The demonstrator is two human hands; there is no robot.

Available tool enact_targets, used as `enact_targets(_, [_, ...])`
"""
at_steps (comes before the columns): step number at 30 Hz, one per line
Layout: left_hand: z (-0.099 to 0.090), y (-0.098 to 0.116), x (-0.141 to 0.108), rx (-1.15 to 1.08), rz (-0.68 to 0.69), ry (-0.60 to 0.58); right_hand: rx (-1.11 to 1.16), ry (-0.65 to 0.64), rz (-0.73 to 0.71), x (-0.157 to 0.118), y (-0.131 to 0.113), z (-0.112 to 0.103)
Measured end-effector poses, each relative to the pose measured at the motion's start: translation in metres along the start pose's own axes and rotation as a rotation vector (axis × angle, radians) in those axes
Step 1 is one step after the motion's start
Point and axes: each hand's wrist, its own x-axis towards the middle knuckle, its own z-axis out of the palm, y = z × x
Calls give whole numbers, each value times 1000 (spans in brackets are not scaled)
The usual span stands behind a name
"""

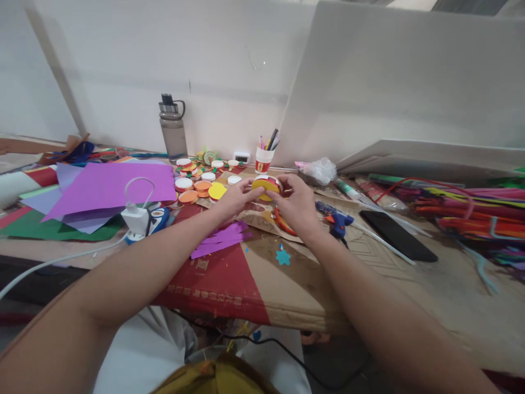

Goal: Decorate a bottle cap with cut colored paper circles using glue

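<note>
Taking the held disc as the clock's centre, a stack of coloured paper (110,186) lies at 9 o'clock, purple sheet uppermost, with a white plug (137,220) in front of its right end. At 10 o'clock stands a bottle (174,131), see-through grey with its dark lid on; how much is inside is hard to tell. Between 9 and 10 sit several small round pieces (202,189), topped in white or orange. Purple strips (215,241) lie between 7 and 8. The left hand (237,200) grips the left edge of the disc (264,191), which is held above the table (262,273), yellow face toward the wearer, red and white along its rim. At 12, behind it, a white cup (263,164) with a red band holds upright pens (271,140), black and pink among them. The right hand (294,201) grasps the disc's right side. A blue paper snowflake (283,256) lies between 5 and 6, a crumpled clear bag (324,171) between 2 and 3, its contents unclear. Between 3 and 4 come a blue glue gun (339,221), then a black phone (397,235).
</note>
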Motion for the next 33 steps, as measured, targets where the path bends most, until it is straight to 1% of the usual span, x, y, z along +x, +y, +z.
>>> enact_targets(4, [8,1,-1,-183,-104,-34,-66,20,-42,-1,5,2])
enact_targets(9, [12,1,0,-258,-96,27,-104,11,-86,-3,4,2])
enact_targets(12, [12,2,0,-268,-86,56,-118,12,-112,-4,1,2])
enact_targets(25, [12,5,0,-230,-67,38,-105,16,-132,-5,-4,2])
enact_targets(33, [14,8,-1,-210,-78,66,-132,-3,-135,-5,-3,3])
